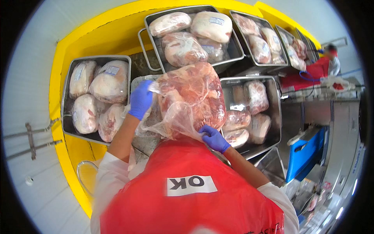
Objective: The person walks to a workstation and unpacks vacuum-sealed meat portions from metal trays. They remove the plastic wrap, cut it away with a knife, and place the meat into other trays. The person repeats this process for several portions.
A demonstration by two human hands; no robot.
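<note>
A large block of raw red meat (194,87) lies in front of me, partly wrapped in see-through plastic film (177,117). My left hand (141,100), in a blue glove, is closed on the film at the meat's left side. Beside the meat's near right corner, my gloved right hand (215,139) pinches the film's near edge between its fingers. Loose, crumpled film hangs between the two hands, over the meat's near left part. Under the meat a grey metal surface (146,142) shows in part; the rest of it is hidden.
Wrapped meat pieces fill a metal bin at left (128,78), another at the back (239,54) and one at right (278,117). More bins stand at the far right, near a person in a red apron (311,72). A blue panel (306,152) stands at right.
</note>
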